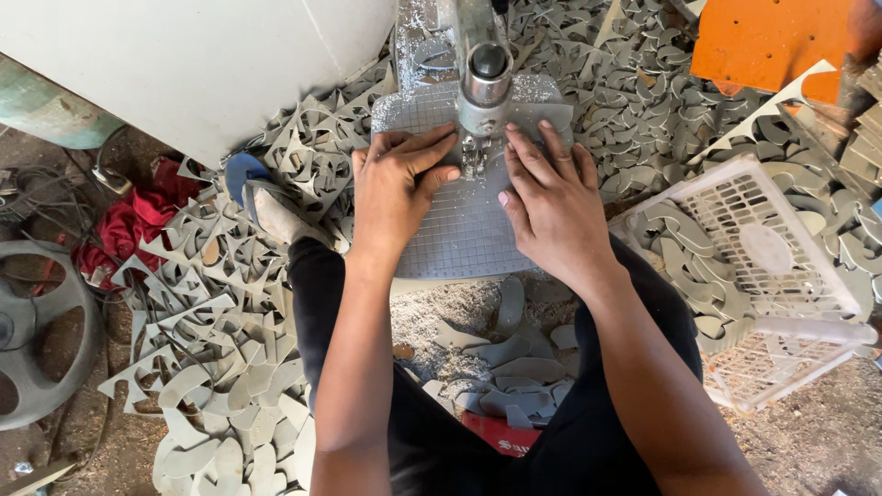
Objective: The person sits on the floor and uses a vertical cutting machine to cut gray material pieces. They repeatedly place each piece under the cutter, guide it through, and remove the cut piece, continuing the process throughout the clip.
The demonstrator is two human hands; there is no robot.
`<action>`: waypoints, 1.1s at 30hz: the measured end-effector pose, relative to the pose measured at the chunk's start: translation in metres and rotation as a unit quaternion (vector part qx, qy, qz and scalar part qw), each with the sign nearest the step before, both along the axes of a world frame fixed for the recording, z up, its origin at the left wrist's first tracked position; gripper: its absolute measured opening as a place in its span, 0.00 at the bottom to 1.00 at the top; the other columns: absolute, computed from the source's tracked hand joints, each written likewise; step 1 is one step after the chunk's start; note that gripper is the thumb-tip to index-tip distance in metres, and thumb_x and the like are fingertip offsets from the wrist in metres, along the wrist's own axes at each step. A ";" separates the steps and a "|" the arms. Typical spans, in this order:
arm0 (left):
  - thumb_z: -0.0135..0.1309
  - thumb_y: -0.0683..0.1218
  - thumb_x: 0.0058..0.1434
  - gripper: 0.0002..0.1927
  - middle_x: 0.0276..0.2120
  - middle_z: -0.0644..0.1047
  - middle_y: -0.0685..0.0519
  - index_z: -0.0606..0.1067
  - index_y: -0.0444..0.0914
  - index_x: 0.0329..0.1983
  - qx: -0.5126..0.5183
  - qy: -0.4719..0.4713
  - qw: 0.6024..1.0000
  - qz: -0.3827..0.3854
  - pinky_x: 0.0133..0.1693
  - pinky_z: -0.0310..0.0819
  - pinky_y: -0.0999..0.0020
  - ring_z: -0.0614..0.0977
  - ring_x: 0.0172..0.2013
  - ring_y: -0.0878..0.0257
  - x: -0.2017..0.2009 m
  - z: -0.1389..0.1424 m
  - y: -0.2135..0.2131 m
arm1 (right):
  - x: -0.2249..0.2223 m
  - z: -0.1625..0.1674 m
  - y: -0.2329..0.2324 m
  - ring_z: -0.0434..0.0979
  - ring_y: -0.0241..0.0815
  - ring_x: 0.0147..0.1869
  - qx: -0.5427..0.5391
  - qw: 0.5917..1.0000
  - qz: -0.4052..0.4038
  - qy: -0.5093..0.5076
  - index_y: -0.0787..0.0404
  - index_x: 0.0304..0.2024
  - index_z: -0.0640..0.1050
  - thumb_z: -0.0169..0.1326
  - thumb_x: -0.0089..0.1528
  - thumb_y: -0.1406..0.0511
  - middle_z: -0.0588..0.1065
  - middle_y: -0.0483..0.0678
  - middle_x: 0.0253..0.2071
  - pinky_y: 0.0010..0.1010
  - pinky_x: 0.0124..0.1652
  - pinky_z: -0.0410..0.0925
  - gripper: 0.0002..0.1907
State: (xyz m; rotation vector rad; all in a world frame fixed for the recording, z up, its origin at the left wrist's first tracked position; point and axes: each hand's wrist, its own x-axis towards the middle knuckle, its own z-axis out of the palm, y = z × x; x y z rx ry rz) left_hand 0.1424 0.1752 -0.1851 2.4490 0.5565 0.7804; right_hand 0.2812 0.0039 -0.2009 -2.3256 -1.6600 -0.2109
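A grey ribbed rubber sheet [464, 234] lies flat under the metal head of a cutting machine [483, 78]. My left hand [397, 188] presses down on the sheet's left side, fingers pointing toward the blade. My right hand [551, 202] presses the sheet on the right, fingers spread beside the machine head. Both palms lie flat on the sheet; neither hand grasps it. The blade tip sits between my two hands, with white shavings around it.
Piles of grey cut-out scraps [230, 321] cover the floor left and behind. A white plastic basket [781, 276] with scraps lies tilted at right. Cut sole pieces [514, 367] rest by my knees. A white panel [202, 64], red cloth [138, 220], and orange board [772, 41] surround.
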 end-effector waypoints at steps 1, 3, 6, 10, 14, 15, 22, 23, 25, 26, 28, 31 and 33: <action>0.63 0.56 0.58 0.21 0.56 0.81 0.65 0.82 0.50 0.55 0.003 0.001 1.000 -0.002 0.52 0.59 0.61 0.76 0.52 0.58 0.001 0.001 0.001 | 0.000 0.000 0.000 0.51 0.53 0.81 0.002 1.000 0.000 -0.001 0.68 0.65 0.73 0.47 0.70 0.60 0.60 0.49 0.77 0.58 0.72 0.48 0.25; 0.63 0.56 0.58 0.21 0.56 0.81 0.65 0.82 0.50 0.55 0.005 0.000 1.000 -0.006 0.52 0.59 0.61 0.76 0.51 0.58 0.002 0.002 0.002 | -0.001 0.002 0.001 0.52 0.53 0.81 0.006 1.000 0.000 -0.003 0.69 0.65 0.73 0.47 0.70 0.60 0.60 0.49 0.77 0.58 0.72 0.48 0.25; 0.63 0.55 0.58 0.21 0.56 0.81 0.65 0.82 0.49 0.55 0.000 -0.002 1.000 -0.010 0.53 0.59 0.61 0.76 0.51 0.59 0.002 0.005 0.003 | -0.001 0.004 0.002 0.52 0.54 0.81 0.006 1.000 -0.001 0.006 0.69 0.65 0.73 0.48 0.69 0.60 0.60 0.49 0.77 0.59 0.71 0.49 0.26; 0.63 0.55 0.58 0.21 0.55 0.81 0.65 0.82 0.49 0.55 0.001 -0.003 1.000 -0.012 0.53 0.59 0.61 0.76 0.50 0.59 0.003 0.009 0.003 | 0.000 0.005 0.002 0.52 0.53 0.81 0.012 1.000 0.000 0.005 0.69 0.65 0.73 0.48 0.69 0.60 0.60 0.48 0.77 0.59 0.71 0.49 0.26; 0.64 0.55 0.57 0.21 0.54 0.82 0.65 0.83 0.49 0.54 0.015 -0.009 1.000 -0.007 0.54 0.59 0.60 0.76 0.50 0.58 0.007 0.010 0.002 | 0.001 0.008 0.006 0.51 0.52 0.82 0.006 1.000 -0.004 -0.003 0.67 0.67 0.72 0.48 0.69 0.59 0.59 0.47 0.78 0.60 0.71 0.49 0.26; 0.63 0.54 0.59 0.20 0.55 0.82 0.64 0.83 0.48 0.55 0.024 -0.013 1.000 0.010 0.53 0.59 0.60 0.76 0.50 0.58 0.009 0.010 0.002 | 0.001 0.009 0.008 0.50 0.51 0.82 0.001 1.000 -0.007 -0.006 0.67 0.67 0.72 0.48 0.69 0.59 0.59 0.47 0.78 0.61 0.71 0.48 0.26; 0.63 0.52 0.62 0.17 0.55 0.81 0.62 0.83 0.45 0.54 0.046 -0.031 0.997 0.058 0.54 0.62 0.59 0.77 0.51 0.57 0.018 0.012 0.005 | 0.004 0.014 0.018 0.50 0.52 0.80 0.009 1.000 -0.012 0.000 0.66 0.68 0.70 0.49 0.69 0.59 0.58 0.48 0.77 0.64 0.68 0.47 0.28; 0.63 0.51 0.63 0.17 0.56 0.81 0.62 0.83 0.44 0.54 0.048 -0.033 0.996 0.062 0.54 0.63 0.60 0.76 0.51 0.56 0.017 0.011 0.005 | 0.004 0.013 0.016 0.51 0.52 0.81 0.017 1.000 -0.006 0.005 0.66 0.68 0.70 0.49 0.69 0.60 0.59 0.48 0.77 0.63 0.69 0.48 0.27; 0.64 0.50 0.62 0.16 0.55 0.81 0.61 0.83 0.42 0.52 0.061 -0.028 0.993 0.095 0.54 0.62 0.59 0.77 0.51 0.56 0.015 0.008 0.004 | 0.004 0.009 0.012 0.55 0.51 0.80 0.039 0.999 0.007 0.009 0.67 0.65 0.73 0.51 0.68 0.61 0.63 0.49 0.75 0.61 0.70 0.49 0.25; 0.64 0.50 0.62 0.16 0.54 0.81 0.61 0.84 0.41 0.51 0.070 -0.029 0.991 0.111 0.54 0.62 0.58 0.77 0.52 0.55 0.014 0.007 0.004 | 0.004 0.008 0.010 0.57 0.51 0.80 0.055 0.998 0.013 0.005 0.67 0.64 0.74 0.52 0.68 0.62 0.66 0.49 0.73 0.61 0.71 0.49 0.23; 0.66 0.51 0.61 0.15 0.52 0.82 0.59 0.84 0.40 0.47 0.097 -0.029 0.987 0.126 0.54 0.62 0.57 0.76 0.51 0.54 0.012 0.003 0.003 | 0.006 0.005 0.005 0.62 0.50 0.78 0.086 0.996 0.018 -0.002 0.66 0.57 0.77 0.56 0.67 0.64 0.71 0.50 0.68 0.59 0.71 0.51 0.18; 0.67 0.53 0.60 0.15 0.49 0.81 0.57 0.85 0.40 0.43 0.113 -0.021 0.983 0.147 0.53 0.63 0.57 0.76 0.50 0.54 0.004 -0.003 -0.003 | 0.007 0.004 -0.007 0.68 0.51 0.72 0.122 0.992 0.011 -0.005 0.65 0.43 0.80 0.61 0.64 0.66 0.76 0.50 0.58 0.54 0.69 0.55 0.09; 0.68 0.54 0.60 0.14 0.47 0.81 0.56 0.85 0.40 0.42 0.124 -0.018 0.979 0.159 0.52 0.63 0.56 0.76 0.49 0.55 -0.004 -0.003 -0.010 | 0.007 0.007 -0.016 0.70 0.52 0.68 0.146 0.989 0.009 -0.003 0.64 0.36 0.79 0.65 0.62 0.66 0.77 0.49 0.54 0.51 0.67 0.58 0.08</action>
